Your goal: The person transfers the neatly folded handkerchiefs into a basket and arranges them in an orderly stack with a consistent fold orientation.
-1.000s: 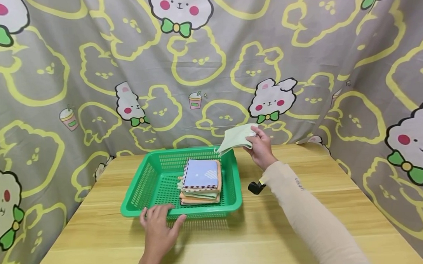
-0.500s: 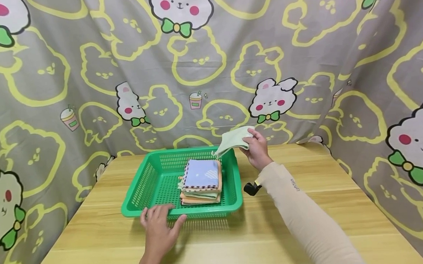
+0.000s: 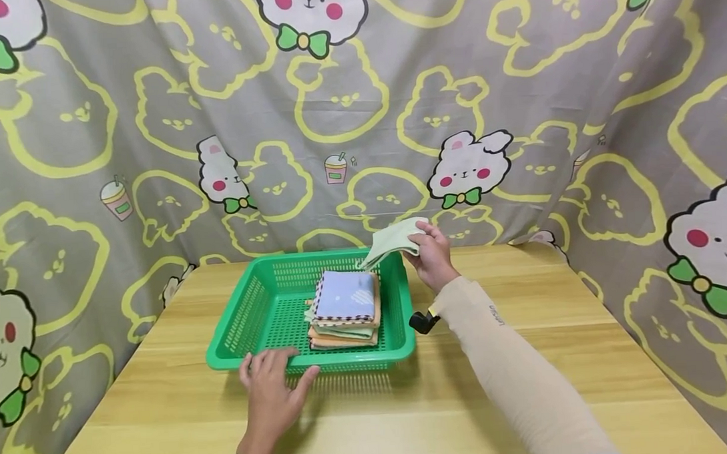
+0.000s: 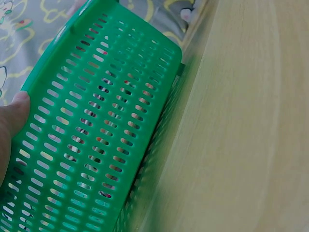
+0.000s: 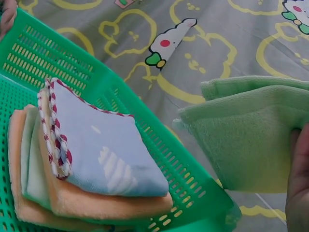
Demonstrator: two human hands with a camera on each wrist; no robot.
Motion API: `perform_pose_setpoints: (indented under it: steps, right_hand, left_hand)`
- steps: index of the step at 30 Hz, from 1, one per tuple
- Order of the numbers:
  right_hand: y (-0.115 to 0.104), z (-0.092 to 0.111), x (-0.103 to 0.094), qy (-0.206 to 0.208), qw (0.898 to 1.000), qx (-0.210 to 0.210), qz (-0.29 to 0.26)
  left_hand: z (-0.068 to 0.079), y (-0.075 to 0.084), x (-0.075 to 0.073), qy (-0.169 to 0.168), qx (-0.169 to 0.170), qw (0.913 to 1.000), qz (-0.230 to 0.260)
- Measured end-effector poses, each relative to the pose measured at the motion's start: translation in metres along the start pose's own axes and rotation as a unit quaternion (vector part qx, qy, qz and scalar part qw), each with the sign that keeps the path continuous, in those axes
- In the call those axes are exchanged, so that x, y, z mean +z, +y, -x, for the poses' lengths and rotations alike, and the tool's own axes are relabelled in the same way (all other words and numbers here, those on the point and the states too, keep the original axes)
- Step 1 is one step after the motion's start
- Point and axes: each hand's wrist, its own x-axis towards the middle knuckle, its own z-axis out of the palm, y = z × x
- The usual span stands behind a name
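A folded pale green towel [image 3: 394,240] is pinched between the thumb and fingers of my right hand [image 3: 433,254]. It hangs over the right back corner of a green plastic basket [image 3: 311,360], and its fuzzy folded layers show in the right wrist view. My left hand [image 3: 274,394] holds the basket's front rim, fingers over the top and thumb [image 4: 19,108] on the outside wall. Inside the basket, toward the right, stands a stack of folded towels, orange and green below, with a blue towel [image 3: 344,296] with a checked edge on top.
The basket stands on a light wooden table [image 3: 495,396]. A grey curtain [image 3: 335,114] with rabbit prints hangs close behind and along both sides. A small black device [image 3: 423,322] is attached at the right wrist. Bare basket floor [image 3: 283,323] shows left of the stack.
My right hand has moved left with the green towel, bringing its free end over the basket and near the stack. The left hand stays at the front rim.
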Motion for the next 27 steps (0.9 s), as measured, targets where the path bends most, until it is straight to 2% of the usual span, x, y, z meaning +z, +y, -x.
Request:
perform_pose_setpoints:
  steps: [15, 27]
  right_hand:
    - [0.014, 0.002, 0.016, -0.015, 0.999, 0.007, -0.04]
    - [0.033, 0.003, 0.025, -0.025, 0.997, 0.004, -0.071]
  left_hand:
    - [-0.002, 0.002, -0.001, 0.004, 0.004, 1.0, 0.005]
    - [0.0, 0.003, -0.002, 0.011, 0.009, 0.9999, 0.001]
